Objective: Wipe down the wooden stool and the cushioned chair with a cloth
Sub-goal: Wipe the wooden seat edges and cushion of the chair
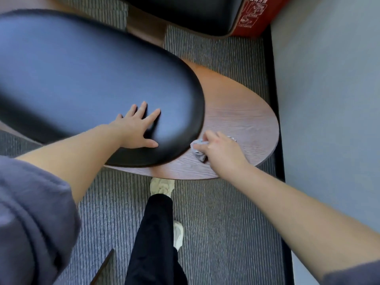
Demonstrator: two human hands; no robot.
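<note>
Looking down, you see your grey sleeve (30, 212) at the far left, pushed up off a bare forearm. Your left hand (136, 128) lies flat on the black cushion (92, 83), fingers spread and palm down near the cushion's near right edge, holding nothing. That cushion is a long padded oval, and it overlaps the left part of the wooden stool (242, 112), whose round brown top shows to its right. Below the stool's near rim, your dark trouser leg (156, 233) and a pale shoe (162, 187) stand on the striped grey carpet (222, 223). Just right of the cushion's edge, your right hand (222, 149) presses down on the stool top with its fingers curled around a crumpled grey-white cloth (198, 150); the cloth bunches out on the left of your knuckles and touches the wood. Farther back, a second black seat (185, 13) and a red box (257, 15) sit near the wall (329, 79) on the right.
</note>
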